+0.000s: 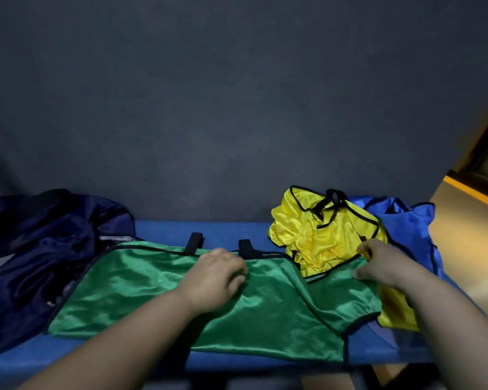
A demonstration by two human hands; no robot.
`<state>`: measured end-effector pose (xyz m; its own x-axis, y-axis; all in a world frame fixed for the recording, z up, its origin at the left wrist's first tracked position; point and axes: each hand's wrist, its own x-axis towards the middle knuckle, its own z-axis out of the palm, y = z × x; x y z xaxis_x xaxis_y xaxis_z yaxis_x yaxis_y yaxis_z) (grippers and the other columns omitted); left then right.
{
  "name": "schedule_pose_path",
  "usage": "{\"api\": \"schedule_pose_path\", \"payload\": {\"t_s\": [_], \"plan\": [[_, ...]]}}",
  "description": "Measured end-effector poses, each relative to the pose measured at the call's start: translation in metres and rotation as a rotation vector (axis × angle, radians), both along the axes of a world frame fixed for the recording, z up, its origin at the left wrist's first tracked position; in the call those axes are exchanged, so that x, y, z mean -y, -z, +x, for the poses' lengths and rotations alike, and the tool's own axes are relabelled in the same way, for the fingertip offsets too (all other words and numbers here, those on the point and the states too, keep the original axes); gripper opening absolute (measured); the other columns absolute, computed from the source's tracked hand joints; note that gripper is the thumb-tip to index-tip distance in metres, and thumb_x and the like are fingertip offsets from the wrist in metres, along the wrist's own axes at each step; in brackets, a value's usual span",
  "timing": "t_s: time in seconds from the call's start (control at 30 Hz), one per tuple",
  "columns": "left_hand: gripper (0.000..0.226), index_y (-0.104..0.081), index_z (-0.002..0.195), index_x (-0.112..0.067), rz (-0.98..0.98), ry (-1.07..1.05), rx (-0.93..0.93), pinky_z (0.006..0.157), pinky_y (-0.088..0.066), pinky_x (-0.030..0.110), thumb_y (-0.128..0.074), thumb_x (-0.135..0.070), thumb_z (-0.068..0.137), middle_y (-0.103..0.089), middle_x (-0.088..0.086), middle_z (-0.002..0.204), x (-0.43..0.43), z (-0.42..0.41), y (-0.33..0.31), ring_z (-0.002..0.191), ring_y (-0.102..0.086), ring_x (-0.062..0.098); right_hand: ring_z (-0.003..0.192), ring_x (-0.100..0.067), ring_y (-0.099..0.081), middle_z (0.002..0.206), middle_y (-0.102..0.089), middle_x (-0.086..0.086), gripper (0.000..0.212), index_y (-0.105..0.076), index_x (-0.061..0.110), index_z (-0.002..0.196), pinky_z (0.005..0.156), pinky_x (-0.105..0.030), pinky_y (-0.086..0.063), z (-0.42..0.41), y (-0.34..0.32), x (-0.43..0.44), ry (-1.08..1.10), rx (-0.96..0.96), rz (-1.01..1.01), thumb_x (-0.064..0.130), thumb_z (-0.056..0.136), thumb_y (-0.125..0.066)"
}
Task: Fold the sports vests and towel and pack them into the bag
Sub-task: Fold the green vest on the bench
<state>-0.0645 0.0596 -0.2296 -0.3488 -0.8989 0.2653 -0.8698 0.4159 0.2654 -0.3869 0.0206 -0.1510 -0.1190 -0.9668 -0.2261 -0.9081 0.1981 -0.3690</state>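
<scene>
Pins green sports vest [158, 285], spread flat left-to-right along blue bench [164, 230], under left hand [217, 273] at its far middle, fingers bent on cloth, grip unclear, and pinches its right end in right hand [378, 263] beside yellow vest [316, 235], navy bag [40, 249] lying left.

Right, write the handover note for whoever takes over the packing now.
Hands: left grip rests on the green vest, fingers bent; hold unclear. The right grip seems to pinch that vest's right edge.
Things: green vest spread flat on the bench; yellow vest crumpled at right, blue vest beyond it; navy bag at left. Towel not made out.
Done: nothing visibly folded or packed.
Left: fold everything, pack the bag.
</scene>
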Motion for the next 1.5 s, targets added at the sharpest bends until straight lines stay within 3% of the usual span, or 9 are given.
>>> {"api": "schedule_pose_path", "payload": {"t_s": [0.13, 0.3, 0.47, 0.63, 0.77, 0.9, 1.23, 1.4, 1.5], "plan": [[0.052, -0.036, 0.145, -0.031, 0.155, 0.059, 0.131, 0.118, -0.012, 0.033, -0.042, -0.051, 0.098, -0.028, -0.009, 0.156, 0.006, -0.034, 0.005, 0.144, -0.02, 0.015, 0.087, -0.013, -0.054, 0.101, -0.058, 0.0, 0.037, -0.061, 0.022, 0.111, 0.058, -0.023, -0.039, -0.016, 0.0, 0.002, 0.079, 0.265, -0.295, 0.008, 0.081, -0.075], [0.084, 0.008, 0.152, -0.039, 0.404, 0.125, 0.28, 0.117, 0.016, 0.043, -0.038, -0.071, 0.089, 0.017, -0.018, 0.158, 0.006, -0.044, 0.017, 0.141, 0.027, 0.005, 0.081, -0.015, -0.054, 0.101, -0.062, 0.002, 0.026, -0.06, 0.023, 0.098, 0.057, -0.024, -0.036, -0.039, -0.004, 0.009, 0.22, 0.378, -0.555, 0.006, 0.083, -0.072], [0.096, -0.003, 0.152, -0.04, 0.399, 0.061, 0.318, 0.117, 0.007, 0.046, -0.03, -0.085, 0.072, -0.004, -0.013, 0.161, 0.01, -0.06, 0.007, 0.147, 0.007, 0.014, 0.091, -0.019, -0.056, 0.106, -0.062, -0.002, 0.035, -0.057, 0.016, 0.113, 0.074, -0.029, -0.039, -0.044, 0.019, 0.01, 0.213, 0.385, -0.487, 0.019, 0.083, -0.075], [0.07, -0.025, 0.148, -0.028, 0.14, 0.072, 0.223, 0.115, -0.005, 0.031, -0.022, -0.067, 0.09, -0.026, -0.008, 0.153, 0.016, -0.084, 0.001, 0.141, -0.012, 0.012, 0.091, -0.023, -0.055, 0.109, -0.057, -0.005, 0.047, -0.054, 0.012, 0.121, 0.07, -0.03, -0.038, -0.044, 0.035, -0.007, 0.304, 0.325, -0.529, 0.032, 0.084, -0.073], [0.065, -0.012, 0.154, -0.031, 0.173, 0.119, 0.169, 0.115, 0.009, 0.028, -0.027, -0.06, 0.097, -0.006, -0.012, 0.162, 0.019, -0.109, 0.012, 0.148, 0.005, 0.011, 0.093, -0.026, -0.057, 0.116, -0.06, -0.009, 0.047, -0.052, 0.011, 0.121, 0.069, -0.031, -0.038, -0.048, 0.047, -0.017, 0.308, 0.253, -0.446, 0.038, 0.086, -0.069], [0.071, 0.005, 0.153, -0.038, 0.28, 0.109, 0.241, 0.118, 0.017, 0.042, -0.025, -0.067, 0.095, 0.015, -0.015, 0.159, 0.024, -0.126, 0.02, 0.145, 0.024, 0.013, 0.081, -0.022, -0.051, 0.095, -0.058, 0.0, 0.041, -0.054, 0.013, 0.114, 0.066, -0.033, -0.037, -0.055, 0.047, -0.016, 0.286, 0.194, -0.323, 0.043, 0.088, -0.065], [0.086, 0.031, 0.136, -0.05, 0.348, 0.107, 0.324, 0.115, 0.018, 0.053, -0.024, -0.085, 0.079, 0.032, -0.017, 0.152, 0.027, -0.128, 0.025, 0.142, 0.033, 0.018, 0.077, -0.018, -0.054, 0.086, -0.055, 0.003, 0.038, -0.046, 0.019, 0.105, 0.059, -0.033, -0.036, -0.06, 0.039, -0.01, 0.171, 0.11, -0.179, 0.044, 0.087, -0.067], [0.087, 0.031, 0.136, -0.049, 0.355, 0.109, 0.365, 0.115, 0.017, 0.055, -0.023, -0.086, 0.079, 0.033, -0.016, 0.151, 0.029, -0.13, 0.026, 0.141, 0.033, 0.02, 0.075, -0.023, -0.056, 0.083, -0.059, -0.006, 0.036, -0.056, 0.009, 0.1, 0.062, -0.032, -0.037, -0.064, 0.033, -0.007, 0.145, 0.22, -0.251, 0.038, 0.085, -0.071], [0.087, 0.03, 0.138, -0.047, 0.361, 0.11, 0.392, 0.115, 0.017, 0.056, -0.022, -0.085, 0.08, 0.034, -0.014, 0.151, 0.031, -0.131, 0.024, 0.142, 0.032, 0.021, 0.057, -0.022, -0.041, 0.066, -0.041, -0.007, 0.036, -0.052, 0.004, 0.08, 0.057, -0.032, -0.029, -0.063, 0.029, -0.007, 0.132, 0.428, -0.311, 0.034, 0.086, -0.071]]}}
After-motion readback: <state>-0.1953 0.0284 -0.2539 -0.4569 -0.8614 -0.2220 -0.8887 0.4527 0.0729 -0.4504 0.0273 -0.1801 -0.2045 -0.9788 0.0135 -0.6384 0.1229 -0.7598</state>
